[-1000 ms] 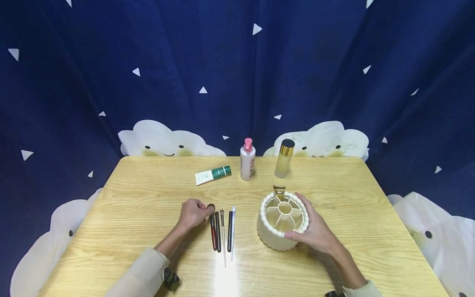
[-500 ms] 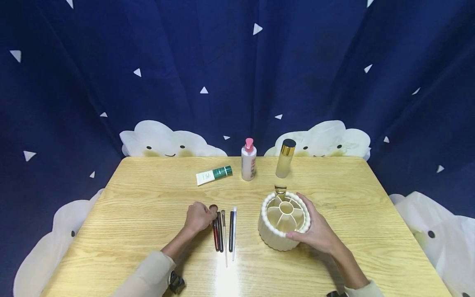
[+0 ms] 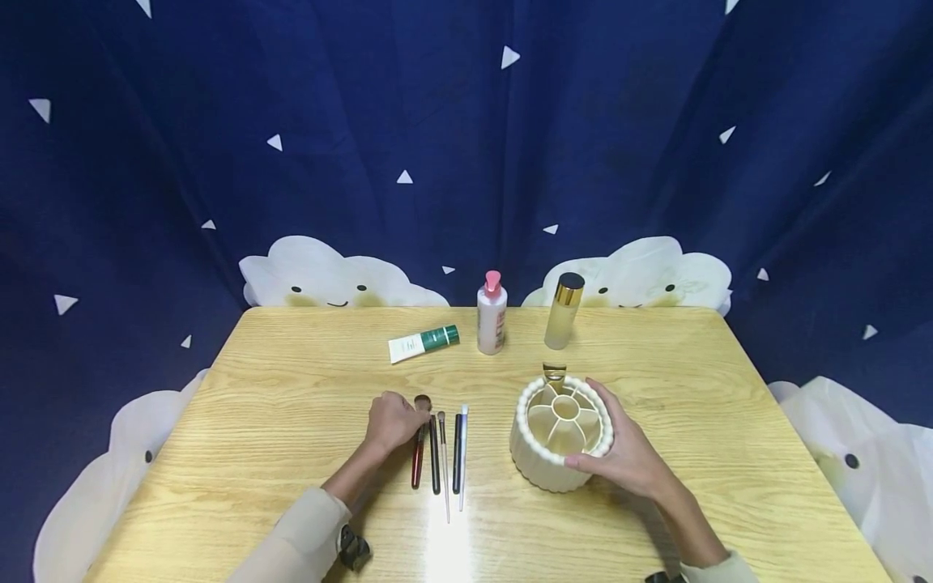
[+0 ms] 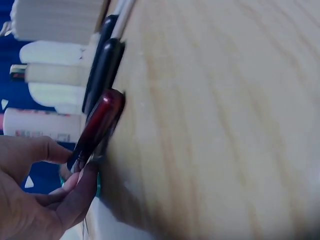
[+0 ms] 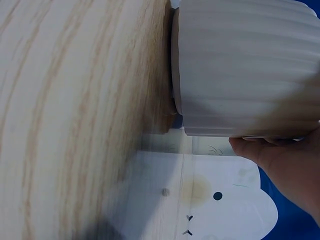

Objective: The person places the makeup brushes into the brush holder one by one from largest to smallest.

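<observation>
My left hand (image 3: 394,419) pinches a makeup brush with a dark red handle (image 3: 418,461) near its bristle end. In the left wrist view the thumb and fingertips grip that brush (image 4: 102,116) below its red handle. Just right of it lie several slim tools: a black-handled one (image 3: 435,465), a thin pale-handled brush (image 3: 445,470), a short black one (image 3: 457,461) and a white stick (image 3: 463,453). My right hand (image 3: 628,453) holds the right side of a round cream brush holder (image 3: 547,465) with divided compartments. A gold-and-brown tip (image 3: 554,372) sticks up from the holder's back compartment.
Behind the brushes lies a white and green tube (image 3: 423,344). A pink-topped bottle (image 3: 492,320) and a gold-collared, black-capped bottle (image 3: 563,316) stand near the back edge of the wooden table (image 3: 291,380). A navy curtain (image 3: 350,121) hangs beyond.
My left hand has moved slightly right over the red brush, whose handle end has swung a little left, away from its neighbour. The right hand and the holder keep their places.
</observation>
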`<state>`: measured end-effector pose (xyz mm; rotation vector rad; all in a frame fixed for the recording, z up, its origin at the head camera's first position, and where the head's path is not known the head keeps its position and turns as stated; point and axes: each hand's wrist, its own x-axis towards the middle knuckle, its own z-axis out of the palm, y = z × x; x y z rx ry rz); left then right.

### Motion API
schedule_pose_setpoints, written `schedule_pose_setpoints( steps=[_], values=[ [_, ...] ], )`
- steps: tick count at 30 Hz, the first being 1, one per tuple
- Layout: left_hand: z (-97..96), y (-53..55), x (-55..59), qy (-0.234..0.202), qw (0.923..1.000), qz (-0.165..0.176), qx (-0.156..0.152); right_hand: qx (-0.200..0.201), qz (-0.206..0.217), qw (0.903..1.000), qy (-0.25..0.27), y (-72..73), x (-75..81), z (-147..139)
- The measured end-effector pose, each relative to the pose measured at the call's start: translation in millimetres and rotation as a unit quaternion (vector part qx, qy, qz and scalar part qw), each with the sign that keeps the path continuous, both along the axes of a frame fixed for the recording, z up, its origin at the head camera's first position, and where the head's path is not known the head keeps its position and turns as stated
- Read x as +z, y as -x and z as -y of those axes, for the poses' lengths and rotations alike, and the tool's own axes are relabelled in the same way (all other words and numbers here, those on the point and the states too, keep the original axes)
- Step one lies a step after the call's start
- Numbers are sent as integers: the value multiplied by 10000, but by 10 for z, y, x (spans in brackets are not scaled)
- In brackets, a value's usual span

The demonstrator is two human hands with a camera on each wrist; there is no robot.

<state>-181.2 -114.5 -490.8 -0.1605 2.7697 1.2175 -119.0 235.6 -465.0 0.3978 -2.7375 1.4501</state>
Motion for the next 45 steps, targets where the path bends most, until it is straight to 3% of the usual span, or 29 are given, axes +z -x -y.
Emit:
schedule_pose_setpoints(
  steps=[11,17,21,25,29,32,37,39,45],
  values=[
    [103,106,135,-1219,9913,493,31,-39,4,10000,-14,2,-4,-8],
    [82,220,322,-1434,9895,174,20,-5,41,10000,70,1,-20,2],
    [-7,301,468,-1807,9834,-137,-83,0,4,10000,53,-3,-17,3],
    [-159,339,588,-2534,9663,-405,-229,15,-55,10000,51,-1,-7,0],
    [-332,312,681,-3580,9316,-555,-297,18,-66,10000,37,1,-6,0],
    [-468,269,747,-4109,9086,-689,-306,6,-36,10000,37,-1,-10,4],
    [-682,213,825,-4596,8828,-910,-340,6,23,10000,77,-11,-12,19],
    [-750,199,837,-4671,8783,-957,-367,19,11,10000,85,-12,-12,22],
    [-892,159,846,-4558,8819,-1081,-532,37,-20,10000,86,-13,-5,22]
  ],
)
